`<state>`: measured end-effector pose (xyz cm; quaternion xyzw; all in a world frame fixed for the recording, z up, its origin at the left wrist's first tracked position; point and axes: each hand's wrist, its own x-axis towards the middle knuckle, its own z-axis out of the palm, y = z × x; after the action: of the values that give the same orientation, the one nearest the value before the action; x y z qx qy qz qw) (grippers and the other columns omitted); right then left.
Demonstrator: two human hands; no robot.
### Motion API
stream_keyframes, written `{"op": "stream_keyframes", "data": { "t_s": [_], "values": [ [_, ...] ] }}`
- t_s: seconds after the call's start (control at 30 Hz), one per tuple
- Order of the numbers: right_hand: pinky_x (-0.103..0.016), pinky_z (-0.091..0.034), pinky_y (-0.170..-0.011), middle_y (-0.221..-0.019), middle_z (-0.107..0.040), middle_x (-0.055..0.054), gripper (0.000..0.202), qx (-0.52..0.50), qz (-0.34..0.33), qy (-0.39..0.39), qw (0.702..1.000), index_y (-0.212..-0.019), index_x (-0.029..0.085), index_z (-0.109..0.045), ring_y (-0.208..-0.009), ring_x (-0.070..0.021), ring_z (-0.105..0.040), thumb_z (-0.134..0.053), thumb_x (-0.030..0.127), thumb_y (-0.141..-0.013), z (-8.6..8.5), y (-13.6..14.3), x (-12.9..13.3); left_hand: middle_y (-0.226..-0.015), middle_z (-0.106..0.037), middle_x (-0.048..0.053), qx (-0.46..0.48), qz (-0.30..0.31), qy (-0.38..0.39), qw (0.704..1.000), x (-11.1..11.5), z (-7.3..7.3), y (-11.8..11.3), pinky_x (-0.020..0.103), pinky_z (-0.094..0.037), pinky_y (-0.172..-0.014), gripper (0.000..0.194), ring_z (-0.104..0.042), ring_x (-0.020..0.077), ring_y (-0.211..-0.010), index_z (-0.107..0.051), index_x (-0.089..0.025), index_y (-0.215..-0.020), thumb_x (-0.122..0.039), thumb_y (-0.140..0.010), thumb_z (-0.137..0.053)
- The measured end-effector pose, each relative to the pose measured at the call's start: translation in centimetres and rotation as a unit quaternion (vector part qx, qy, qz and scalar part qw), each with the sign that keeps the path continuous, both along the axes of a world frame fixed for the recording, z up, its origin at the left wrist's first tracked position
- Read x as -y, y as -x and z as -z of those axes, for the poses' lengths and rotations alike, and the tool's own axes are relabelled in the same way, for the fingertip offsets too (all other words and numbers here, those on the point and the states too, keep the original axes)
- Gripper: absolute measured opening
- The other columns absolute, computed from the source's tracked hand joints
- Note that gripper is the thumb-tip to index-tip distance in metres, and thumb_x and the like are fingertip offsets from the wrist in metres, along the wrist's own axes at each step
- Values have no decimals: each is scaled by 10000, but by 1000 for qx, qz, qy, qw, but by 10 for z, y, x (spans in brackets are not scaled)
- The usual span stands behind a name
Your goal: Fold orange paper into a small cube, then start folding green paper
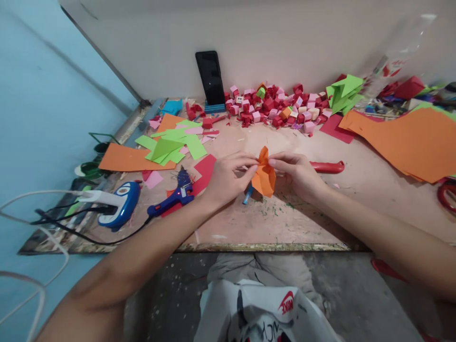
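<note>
Between my two hands is a piece of folded orange paper (pixel 264 178), creased and partly spread, held just above the table. My left hand (pixel 233 173) pinches its left edge between thumb and fingers. On the other side, my right hand (pixel 294 171) grips the upper right edge in the same way. Below the paper, a small blue object (pixel 248 194) lies on the table, partly covered. A red handle (pixel 327 167) sticks out behind my right hand; the rest of that tool is hidden.
A blue glue gun (pixel 174 194) and a power strip (pixel 123 204) with cables lie at left, near green paper pieces (pixel 171 145). Behind stand a phone (pixel 209 78) and many small red and pink paper cubes (pixel 274 107). Orange sheets (pixel 409 142) and scissors (pixel 447 195) are at right.
</note>
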<state>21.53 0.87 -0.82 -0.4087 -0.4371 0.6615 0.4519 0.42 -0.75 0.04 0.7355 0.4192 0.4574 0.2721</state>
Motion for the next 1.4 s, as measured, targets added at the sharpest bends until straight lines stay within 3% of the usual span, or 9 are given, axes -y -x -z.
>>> {"op": "stream_keyframes", "data": {
  "t_s": [0.1,0.27,0.4,0.5,0.7,0.93,1.1,1.4],
  "values": [
    [-322,-596,-766,-948,-803,-44,260,6,-1,-5,1000,-887,244,-854,-847,-195,-732,-994,387,-721,1,0,0,-1093,-824,75,23,10,10,1000,0,0,0,313,-633,-853,157,-768,196,-1019,-865,-216,-953,-234,-954,-710],
    [-342,-612,-786,-938,-803,-43,264,29,-11,-18,999,-897,242,-851,-836,-200,-727,-982,402,-733,0,1,3,-1026,-825,62,111,-2,103,988,-3,5,-1,305,-634,-784,88,-770,182,-892,-857,-208,-892,-285,-864,-824],
    [-335,-625,-748,-899,-799,-41,267,27,-25,-23,999,-882,240,-849,-807,-193,-722,-979,430,-745,-2,3,5,-894,-800,50,153,-6,151,977,-6,7,-1,291,-613,-755,204,-743,165,-802,-777,-174,-854,-310,-771,-904],
    [-331,-632,-742,-909,-805,-41,280,38,-33,-23,998,-883,243,-848,-806,-192,-727,-981,444,-742,-3,3,6,-909,-785,38,172,-6,156,973,-8,7,-2,281,-604,-773,288,-734,156,-823,-743,-176,-923,-289,-730,-924],
    [-312,-627,-709,-909,-807,-51,291,14,-55,1,998,-910,223,-855,-781,-185,-733,-982,427,-746,-5,3,7,-906,-788,43,148,22,162,975,-5,4,-3,275,-585,-771,95,-715,140,-786,-784,-169,-884,-256,-851,-802],
    [-320,-635,-724,-905,-805,-54,232,-4,-59,24,998,-894,220,-862,-772,-186,-740,-981,353,-746,0,1,6,-890,-775,35,138,33,175,974,-4,2,-3,264,-566,-758,102,-701,141,-791,-774,-166,-888,-257,-850,-798],
    [-341,-635,-700,-896,-814,-71,258,12,-56,11,998,-898,216,-865,-733,-191,-737,-990,376,-739,3,2,5,-873,-770,43,83,37,173,981,-5,-1,0,270,-554,-734,130,-696,158,-798,-774,-166,-866,-291,-894,-748],
    [-307,-611,-690,-872,-805,-40,226,58,-69,-30,995,-902,233,-863,-721,-169,-713,-965,360,-745,0,0,4,-921,-788,40,94,14,151,984,-5,3,-1,274,-558,-754,111,-709,146,-800,-783,-179,-961,-268,-903,-753]
  ]
}}
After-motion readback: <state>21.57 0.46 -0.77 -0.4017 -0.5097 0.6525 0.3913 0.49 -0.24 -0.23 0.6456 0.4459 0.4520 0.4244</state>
